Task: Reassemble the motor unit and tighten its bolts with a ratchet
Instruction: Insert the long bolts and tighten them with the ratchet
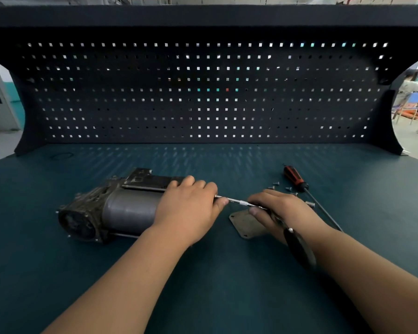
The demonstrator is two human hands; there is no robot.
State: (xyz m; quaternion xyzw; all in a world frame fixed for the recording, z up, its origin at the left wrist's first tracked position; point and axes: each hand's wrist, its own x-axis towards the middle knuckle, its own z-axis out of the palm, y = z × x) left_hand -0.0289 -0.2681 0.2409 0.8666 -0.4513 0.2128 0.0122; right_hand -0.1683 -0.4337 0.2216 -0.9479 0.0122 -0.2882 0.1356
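Motor unit point(121, 208) held by left hand point(188, 208); right hand point(285, 210) grips ratchet point(238, 201).

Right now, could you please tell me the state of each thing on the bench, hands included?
left hand: curled over the right end of the motor unit, steadying it.
motor unit: lying on its side on the bench.
right hand: grips the ratchet.
ratchet: held level, tip hidden at the motor's end.
cover plate: off, flat on the bench.
screws: loose.
screwdriver: lying untouched.
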